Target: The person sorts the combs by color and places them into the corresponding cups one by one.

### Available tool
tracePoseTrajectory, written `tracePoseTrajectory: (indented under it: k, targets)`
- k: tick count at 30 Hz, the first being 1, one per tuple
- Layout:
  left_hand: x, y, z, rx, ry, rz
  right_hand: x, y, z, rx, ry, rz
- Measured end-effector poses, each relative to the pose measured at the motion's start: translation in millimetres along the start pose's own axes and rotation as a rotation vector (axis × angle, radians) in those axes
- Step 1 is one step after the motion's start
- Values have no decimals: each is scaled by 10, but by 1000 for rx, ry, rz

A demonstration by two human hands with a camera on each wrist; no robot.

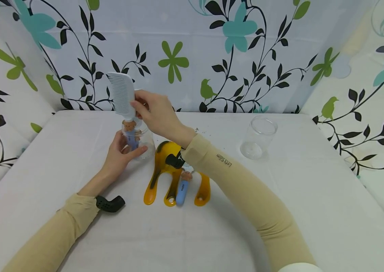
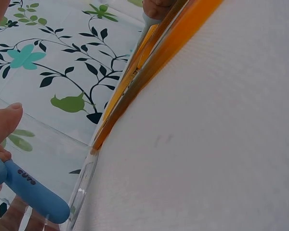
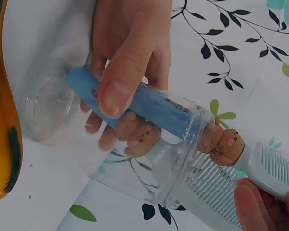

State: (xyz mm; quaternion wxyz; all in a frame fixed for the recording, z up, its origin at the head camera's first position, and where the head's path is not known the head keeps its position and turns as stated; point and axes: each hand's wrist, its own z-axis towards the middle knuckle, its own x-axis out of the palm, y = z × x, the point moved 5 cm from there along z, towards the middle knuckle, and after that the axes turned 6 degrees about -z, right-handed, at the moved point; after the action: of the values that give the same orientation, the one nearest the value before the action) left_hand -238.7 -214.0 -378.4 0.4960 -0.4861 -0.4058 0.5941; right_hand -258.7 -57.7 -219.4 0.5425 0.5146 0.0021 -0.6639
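Note:
My left hand (image 1: 115, 155) grips a clear jar (image 1: 148, 138), its thumb along the near side. Two pale-blue combs with blue handles and brown bear figures stand in the jar. In the right wrist view, my right hand (image 3: 260, 207) pinches one comb (image 3: 277, 168) by its toothed part; its bear is right at the jar's rim and its handle inside. The other comb's bear (image 3: 140, 137) sits lower, within the jar, and its wide teeth (image 3: 214, 195) stick out. In the head view, my right hand (image 1: 154, 111) is over the jar, beside the upright comb head (image 1: 122, 94).
Amber tortoiseshell combs (image 1: 162, 155) lie on the white table (image 1: 144, 241), right of the jar. Among them lies another blue-handled bear comb (image 1: 183, 190), partly under my right forearm. A second clear jar (image 1: 258, 139) stands farther right. Patterned cloth (image 1: 185, 22) surrounds the table's back and sides.

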Motion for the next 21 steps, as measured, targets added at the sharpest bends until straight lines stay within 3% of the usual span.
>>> tracePoseTrajectory:
  k: [7,14,21]
  targets:
    - [0,4,-12,0,11,0,10,-58,20,37,30,-73]
    - [-4,-3,-12,32,24,-21,149,-154,-47,57,91,-106]
    - [-14,-1,3,40,31,-1,136,-198,-117,43,53,-69]
